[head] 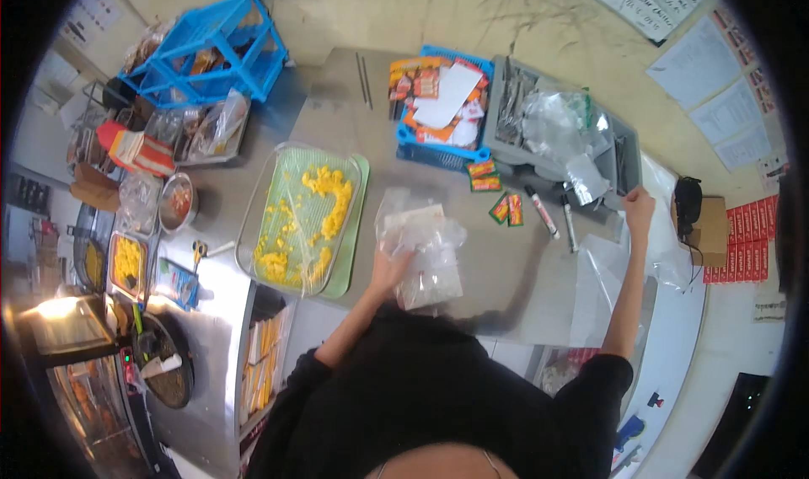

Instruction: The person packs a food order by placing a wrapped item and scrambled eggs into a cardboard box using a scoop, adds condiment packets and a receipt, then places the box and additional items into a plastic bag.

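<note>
My left hand [390,267] is closed on the left side of a clear plastic bag [433,239] with pale, flat contents, close in front of my body. Out to the right, my right hand [638,204] is at the right end of a grey compartmented bin [543,157], fingers drawn together; whether it holds anything is too small to tell. Clear plastic packaging [556,122] fills much of the bin. Two markers, one with a red end [542,212] and one darker [569,223], lie between the hands, near small red-and-green sachets [483,175].
Left of the bag, a clear container [362,226] with yellow food stands on a green tray or lid. A blue basket [442,150] of printed packets stands at the back. Farther left are a steel bowl [178,202], scissors [199,251] and a blue rack [208,49].
</note>
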### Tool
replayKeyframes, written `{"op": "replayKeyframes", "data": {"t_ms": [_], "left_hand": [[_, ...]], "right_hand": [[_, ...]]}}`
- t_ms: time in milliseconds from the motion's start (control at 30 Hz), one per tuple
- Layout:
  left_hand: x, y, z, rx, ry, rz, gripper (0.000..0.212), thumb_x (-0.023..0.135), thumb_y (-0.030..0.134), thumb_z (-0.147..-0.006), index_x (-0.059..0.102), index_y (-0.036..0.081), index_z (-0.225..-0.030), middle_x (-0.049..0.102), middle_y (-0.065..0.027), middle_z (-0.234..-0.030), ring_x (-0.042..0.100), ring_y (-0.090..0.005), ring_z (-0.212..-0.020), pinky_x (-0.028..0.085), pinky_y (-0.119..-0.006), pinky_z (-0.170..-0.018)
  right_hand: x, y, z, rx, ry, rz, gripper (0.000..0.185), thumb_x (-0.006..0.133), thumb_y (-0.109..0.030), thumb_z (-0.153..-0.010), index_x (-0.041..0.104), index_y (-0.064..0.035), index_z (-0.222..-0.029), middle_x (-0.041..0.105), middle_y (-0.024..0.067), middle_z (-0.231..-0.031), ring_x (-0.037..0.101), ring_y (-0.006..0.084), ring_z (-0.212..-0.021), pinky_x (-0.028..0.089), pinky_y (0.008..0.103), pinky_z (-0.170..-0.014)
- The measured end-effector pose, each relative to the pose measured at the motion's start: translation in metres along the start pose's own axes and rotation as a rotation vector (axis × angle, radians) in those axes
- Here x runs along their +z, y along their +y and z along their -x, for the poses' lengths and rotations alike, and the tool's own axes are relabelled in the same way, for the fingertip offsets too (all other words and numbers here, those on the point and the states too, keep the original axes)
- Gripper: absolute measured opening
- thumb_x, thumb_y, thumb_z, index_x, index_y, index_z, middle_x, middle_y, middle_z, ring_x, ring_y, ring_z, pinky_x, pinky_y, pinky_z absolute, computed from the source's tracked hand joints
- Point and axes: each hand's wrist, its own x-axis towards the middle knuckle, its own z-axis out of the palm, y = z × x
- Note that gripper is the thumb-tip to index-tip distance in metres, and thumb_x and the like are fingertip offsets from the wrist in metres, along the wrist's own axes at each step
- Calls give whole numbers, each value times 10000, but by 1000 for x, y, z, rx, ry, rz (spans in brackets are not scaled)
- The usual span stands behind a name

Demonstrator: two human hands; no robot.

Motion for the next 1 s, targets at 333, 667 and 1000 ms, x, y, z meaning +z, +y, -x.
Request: {"op": "replayKeyframes", "data": {"t_ms": [333, 667, 1000], "left_hand": [[-11, 75, -17, 280, -325, -424, 320, 651, 98, -625, 621, 53, -941, 572, -103, -901, 534, -280, -868, 433, -379, -773], [23, 104, 48, 779, 62, -271, 249, 636, -44, -636, 625, 50, -866, 391, -145, -1099, 426, -304, -1051, 452, -413, -835], [15, 126, 60, 191, -168, 580, 218, 630, -45, -682, 536, -27, -878, 507, -182, -1020, 544, -278, -933, 472, -338, -777]], "right_hand": [[42, -261, 229, -293, -693, -1128, 149, 648, -20, -691, 632, -7, -839, 620, 82, -799, 599, 137, -717, 484, 250, -646], [66, -314, 239, -538, 456, -1174, 181, 657, -11, -695, 613, 35, -864, 620, 124, -840, 613, 217, -686, 490, 289, -612], [6, -309, 250, -334, 216, -1201, 160, 650, -11, -711, 614, 34, -861, 616, 142, -834, 613, 221, -688, 489, 286, -610]]}}
